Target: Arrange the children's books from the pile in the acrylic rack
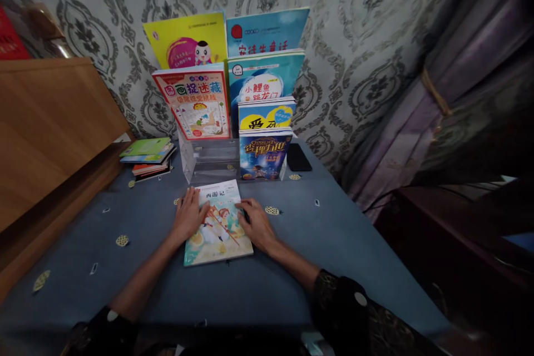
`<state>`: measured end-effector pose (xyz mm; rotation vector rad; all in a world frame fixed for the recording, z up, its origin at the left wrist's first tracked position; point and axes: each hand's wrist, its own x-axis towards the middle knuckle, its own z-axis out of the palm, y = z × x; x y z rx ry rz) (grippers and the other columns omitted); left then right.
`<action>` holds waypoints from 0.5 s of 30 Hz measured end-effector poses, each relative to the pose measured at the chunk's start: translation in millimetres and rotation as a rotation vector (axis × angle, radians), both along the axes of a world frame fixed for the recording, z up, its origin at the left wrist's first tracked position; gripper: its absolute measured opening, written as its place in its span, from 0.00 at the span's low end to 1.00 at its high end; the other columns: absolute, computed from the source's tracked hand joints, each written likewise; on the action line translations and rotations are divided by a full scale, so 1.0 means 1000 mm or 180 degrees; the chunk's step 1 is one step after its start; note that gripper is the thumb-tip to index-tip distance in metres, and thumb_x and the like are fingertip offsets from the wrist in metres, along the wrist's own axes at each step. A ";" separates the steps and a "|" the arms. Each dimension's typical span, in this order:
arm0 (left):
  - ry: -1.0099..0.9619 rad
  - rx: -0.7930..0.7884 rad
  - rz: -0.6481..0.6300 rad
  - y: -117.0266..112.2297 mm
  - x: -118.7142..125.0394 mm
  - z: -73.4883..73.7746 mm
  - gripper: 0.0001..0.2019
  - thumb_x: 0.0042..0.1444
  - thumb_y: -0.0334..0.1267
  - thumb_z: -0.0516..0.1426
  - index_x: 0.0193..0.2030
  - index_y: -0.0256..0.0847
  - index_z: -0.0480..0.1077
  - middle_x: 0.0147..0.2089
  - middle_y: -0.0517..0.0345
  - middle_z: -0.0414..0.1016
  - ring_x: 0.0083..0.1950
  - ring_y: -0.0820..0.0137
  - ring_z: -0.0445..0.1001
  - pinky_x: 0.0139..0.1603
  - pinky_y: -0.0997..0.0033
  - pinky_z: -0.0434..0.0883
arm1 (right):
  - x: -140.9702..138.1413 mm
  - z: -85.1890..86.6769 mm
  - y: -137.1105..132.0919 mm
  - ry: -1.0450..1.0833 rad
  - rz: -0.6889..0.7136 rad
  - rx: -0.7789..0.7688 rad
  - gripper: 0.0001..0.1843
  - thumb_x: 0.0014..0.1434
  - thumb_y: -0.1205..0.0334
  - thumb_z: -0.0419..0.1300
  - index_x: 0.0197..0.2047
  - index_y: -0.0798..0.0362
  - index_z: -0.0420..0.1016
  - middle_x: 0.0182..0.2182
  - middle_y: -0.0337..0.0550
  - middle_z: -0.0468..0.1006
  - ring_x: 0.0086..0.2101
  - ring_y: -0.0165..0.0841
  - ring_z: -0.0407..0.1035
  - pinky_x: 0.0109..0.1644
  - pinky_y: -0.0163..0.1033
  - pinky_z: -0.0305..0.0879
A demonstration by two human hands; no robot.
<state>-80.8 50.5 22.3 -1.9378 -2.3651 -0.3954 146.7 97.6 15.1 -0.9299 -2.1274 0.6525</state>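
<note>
A light-coloured picture book [223, 228] with a teal lower edge and figures on its cover lies on the blue tablecloth. My left hand [189, 214] holds its left edge, thumb on the cover and fingers along the side. On the opposite edge, my right hand [256, 223] grips with the thumb over the cover and the fingers partly hidden. Just beyond stands a clear display rack [208, 164]. It bears a red-bordered book [200, 111], a yellow book [183, 36], a dark blue book [263, 156] and several blue and teal books [269, 72].
Several stacked books [148, 150] lie at the left beside a wooden panel [54, 122]. A black phone-like slab [299, 157] rests right of the rack. Patterned wallpaper [367, 5] rises behind the table [325, 245], and a tied purple curtain [417, 117] hangs at the right.
</note>
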 end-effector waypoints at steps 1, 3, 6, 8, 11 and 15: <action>0.0075 -0.0003 -0.0027 0.003 0.001 0.001 0.29 0.68 0.49 0.44 0.68 0.31 0.55 0.72 0.35 0.54 0.74 0.55 0.50 0.70 0.47 0.52 | 0.000 0.000 0.000 -0.0005 -0.0013 0.0008 0.15 0.60 0.70 0.55 0.49 0.52 0.76 0.46 0.49 0.74 0.48 0.40 0.69 0.55 0.46 0.66; 0.0223 -0.0017 -0.0097 0.008 0.003 0.003 0.29 0.68 0.49 0.44 0.67 0.29 0.56 0.71 0.33 0.55 0.74 0.53 0.50 0.69 0.45 0.52 | 0.000 -0.001 -0.001 -0.0017 -0.0034 0.0022 0.15 0.60 0.70 0.55 0.49 0.53 0.76 0.47 0.50 0.74 0.49 0.40 0.69 0.55 0.46 0.65; 0.0391 -0.0058 -0.0274 0.016 0.005 0.005 0.30 0.68 0.50 0.44 0.67 0.28 0.57 0.71 0.33 0.56 0.74 0.52 0.50 0.70 0.46 0.52 | 0.000 0.000 -0.002 -0.0029 -0.0025 0.0055 0.15 0.59 0.70 0.56 0.49 0.53 0.76 0.47 0.50 0.74 0.49 0.40 0.68 0.56 0.46 0.65; 0.0438 -0.0066 -0.0422 0.022 0.006 0.005 0.30 0.68 0.50 0.44 0.67 0.28 0.57 0.70 0.33 0.56 0.73 0.53 0.51 0.70 0.48 0.53 | 0.000 0.002 -0.004 -0.0051 -0.0015 0.0085 0.15 0.59 0.71 0.56 0.49 0.53 0.75 0.47 0.50 0.74 0.49 0.40 0.68 0.56 0.46 0.65; 0.0424 -0.0035 -0.0680 0.028 0.007 0.005 0.29 0.68 0.50 0.44 0.67 0.29 0.57 0.70 0.35 0.57 0.73 0.55 0.53 0.70 0.51 0.55 | 0.000 0.004 -0.005 -0.0094 -0.0030 0.0135 0.15 0.60 0.71 0.56 0.49 0.55 0.75 0.47 0.52 0.73 0.49 0.41 0.68 0.56 0.47 0.65; 0.0322 0.0085 -0.1129 0.037 0.014 0.004 0.29 0.69 0.52 0.43 0.68 0.32 0.57 0.71 0.39 0.58 0.73 0.58 0.54 0.70 0.53 0.55 | 0.000 0.006 -0.005 -0.0139 -0.0031 0.0187 0.15 0.60 0.72 0.56 0.49 0.54 0.75 0.46 0.51 0.73 0.48 0.40 0.68 0.55 0.46 0.66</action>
